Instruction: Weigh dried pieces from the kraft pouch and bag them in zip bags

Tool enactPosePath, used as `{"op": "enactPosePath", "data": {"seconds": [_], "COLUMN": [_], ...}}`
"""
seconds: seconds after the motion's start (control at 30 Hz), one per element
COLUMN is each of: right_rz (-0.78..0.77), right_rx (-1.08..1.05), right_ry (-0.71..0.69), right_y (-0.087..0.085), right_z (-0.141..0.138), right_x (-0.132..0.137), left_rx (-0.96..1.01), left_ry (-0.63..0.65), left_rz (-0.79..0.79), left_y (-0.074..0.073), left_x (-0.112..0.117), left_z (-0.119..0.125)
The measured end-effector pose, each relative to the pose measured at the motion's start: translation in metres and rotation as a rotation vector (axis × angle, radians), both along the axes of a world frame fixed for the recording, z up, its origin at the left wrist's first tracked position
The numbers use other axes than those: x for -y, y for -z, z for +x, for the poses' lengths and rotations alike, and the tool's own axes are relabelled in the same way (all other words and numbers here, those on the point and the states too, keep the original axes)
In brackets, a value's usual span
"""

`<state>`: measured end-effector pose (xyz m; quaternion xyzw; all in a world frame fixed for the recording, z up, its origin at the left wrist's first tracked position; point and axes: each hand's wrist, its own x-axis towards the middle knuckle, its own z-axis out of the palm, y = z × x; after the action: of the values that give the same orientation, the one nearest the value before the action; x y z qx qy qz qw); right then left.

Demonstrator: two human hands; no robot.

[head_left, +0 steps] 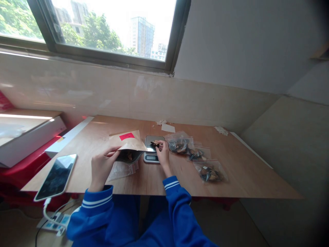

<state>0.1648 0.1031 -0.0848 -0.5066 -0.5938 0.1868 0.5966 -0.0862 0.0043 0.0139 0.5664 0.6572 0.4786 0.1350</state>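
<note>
Dark dried piece, long axis roughly left-right, pinched narrowly in the fingertips of the right hand, just above a digital kitchen scale. Left hand, partly open, grips a kraft paper pouch with red label, left of the scale. Filled zip bags lie right; smartphone near left, on wooden table.

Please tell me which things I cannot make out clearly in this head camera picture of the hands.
In the head view:
Digital scale display: too small to read.
Dark piece in the right hand: partly hidden by the fingers, so its kind is unclear.
Contents of the kraft paper pouch: mostly hidden by its flap and the left hand.
Contents of the zip bags: blurred by plastic glare.
</note>
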Motion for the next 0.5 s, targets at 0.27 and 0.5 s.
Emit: {"op": "enactPosePath", "data": {"seconds": [0.27, 0.5], "right_rz": [0.01, -0.016], "right_rx": [0.004, 0.007], "right_ry": [0.016, 0.028], "right_y": [0.002, -0.006], "right_z": [0.01, 0.019], "right_x": [0.002, 0.006], "left_rx": [-0.014, -0.023], "left_ry": [-0.022, -0.029], "left_rz": [0.007, 0.012], "left_y": [0.001, 0.003], "left_x": [0.0, -0.001], "left_z": [-0.001, -0.002]}}
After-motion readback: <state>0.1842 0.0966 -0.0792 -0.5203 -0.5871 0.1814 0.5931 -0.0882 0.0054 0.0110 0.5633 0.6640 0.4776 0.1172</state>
